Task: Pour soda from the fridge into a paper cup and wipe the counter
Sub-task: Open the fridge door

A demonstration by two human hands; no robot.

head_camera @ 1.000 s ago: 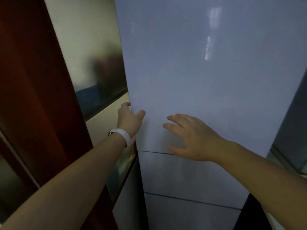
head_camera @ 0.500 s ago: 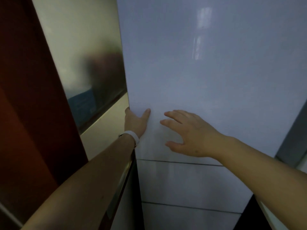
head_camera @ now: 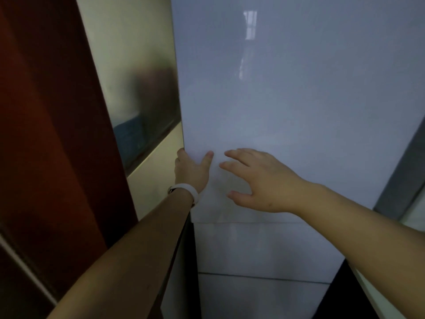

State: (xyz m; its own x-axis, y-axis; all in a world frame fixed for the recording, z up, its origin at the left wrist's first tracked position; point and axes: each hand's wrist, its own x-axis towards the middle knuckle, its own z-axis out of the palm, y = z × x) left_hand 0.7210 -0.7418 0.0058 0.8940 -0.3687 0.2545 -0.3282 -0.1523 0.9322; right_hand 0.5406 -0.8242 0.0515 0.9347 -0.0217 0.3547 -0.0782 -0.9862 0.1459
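A tall white fridge fills the view, its upper door (head_camera: 287, 107) glossy and shut. My left hand (head_camera: 190, 171), with a white band on the wrist, grips the left edge of that door near its lower corner, fingers hidden behind the edge and thumb on the front. My right hand (head_camera: 259, 180) hovers flat, fingers spread, just in front of the door to the right of the left hand; contact with the door cannot be told. No soda, cup or cloth is in view.
Two lower fridge drawers (head_camera: 264, 247) lie below the upper door. A shiny beige panel (head_camera: 138, 77) stands close on the fridge's left, beside a dark red wooden surface (head_camera: 46, 134). A grey frame (head_camera: 400, 171) borders the right.
My left hand has slid further around the door's left edge, and my right hand has drifted a little up and left, closer to it. The door has not visibly swung.
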